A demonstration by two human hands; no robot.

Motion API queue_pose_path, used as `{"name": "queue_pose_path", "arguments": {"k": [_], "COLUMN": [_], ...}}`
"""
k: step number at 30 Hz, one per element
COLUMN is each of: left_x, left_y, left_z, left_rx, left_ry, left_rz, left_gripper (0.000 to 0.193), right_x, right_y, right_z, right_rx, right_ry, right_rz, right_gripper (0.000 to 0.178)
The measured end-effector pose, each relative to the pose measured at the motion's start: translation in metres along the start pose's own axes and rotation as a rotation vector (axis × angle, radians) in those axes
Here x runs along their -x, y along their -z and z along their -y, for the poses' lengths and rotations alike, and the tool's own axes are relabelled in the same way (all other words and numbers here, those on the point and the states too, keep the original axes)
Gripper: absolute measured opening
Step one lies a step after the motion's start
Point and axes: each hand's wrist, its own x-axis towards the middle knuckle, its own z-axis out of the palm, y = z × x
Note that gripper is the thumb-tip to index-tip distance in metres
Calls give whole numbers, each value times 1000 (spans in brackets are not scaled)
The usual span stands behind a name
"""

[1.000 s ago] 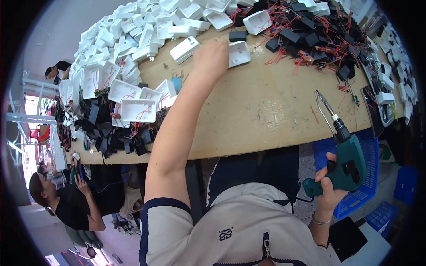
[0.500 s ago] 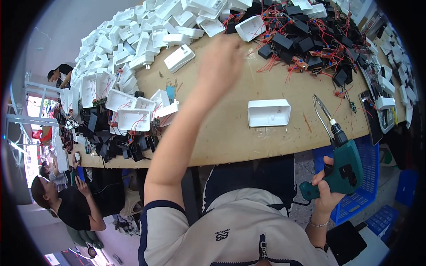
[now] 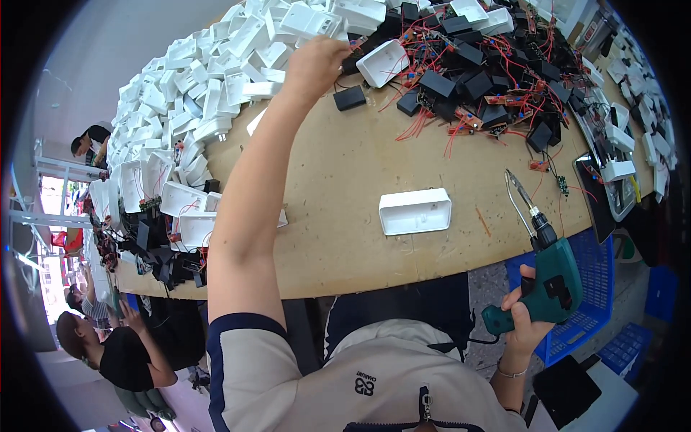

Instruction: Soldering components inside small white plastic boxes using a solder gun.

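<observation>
My right hand (image 3: pixel 524 320) grips a dark green soldering gun (image 3: pixel 556 284) off the table's front edge. Its metal tip points up over the tabletop, with a thin curved tube beside it. My left hand (image 3: pixel 317 65) reaches to the far side of the table, where the white housings meet the black parts. Its fingers are curled together; what they hold, if anything, is hidden. A black block (image 3: pixel 350 99) lies just below that hand. An open white housing (image 3: pixel 382 64) with a red wire rests to its right. Another open white housing (image 3: pixel 415 212) lies alone mid-table.
White housings (image 3: pixel 209 79) are heaped at the far left. Black blocks with red wires and small circuit boards (image 3: pixel 497 99) pile up at the far right. More housings and wired parts (image 3: pixel 155 241) crowd the left. A blue crate (image 3: pixel 597 281) stands below the right edge. Co-workers sit at left.
My left hand has moved left and farther away, to the edge of the piles. The black block near it is now exposed. The view has shifted slightly; my right hand keeps the soldering gun.
</observation>
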Motion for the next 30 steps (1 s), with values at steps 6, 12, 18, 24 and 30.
{"name": "queue_pose_path", "arguments": {"k": [6, 12, 18, 24, 30], "left_x": [36, 100, 146, 188, 200], "left_y": [91, 121, 101, 83, 56], "left_z": [-56, -77, -119, -149, -180], "left_rx": [332, 403, 552, 388, 521], "left_ry": [451, 522, 484, 49, -117], "left_rz": [-28, -284, -166, -138, -289], "left_gripper": [18, 17, 24, 23, 22], "right_x": [0, 5, 16, 15, -1], "right_y": [1, 0, -4, -11, -43], "right_z": [-1, -1, 4, 2, -8], "right_rx": [-14, -22, -30, -163, -437], "right_ry": [-22, -1, 6, -13, -161], "right_rz": [43, 93, 92, 157, 188], "right_gripper": [59, 61, 63, 65, 73]}}
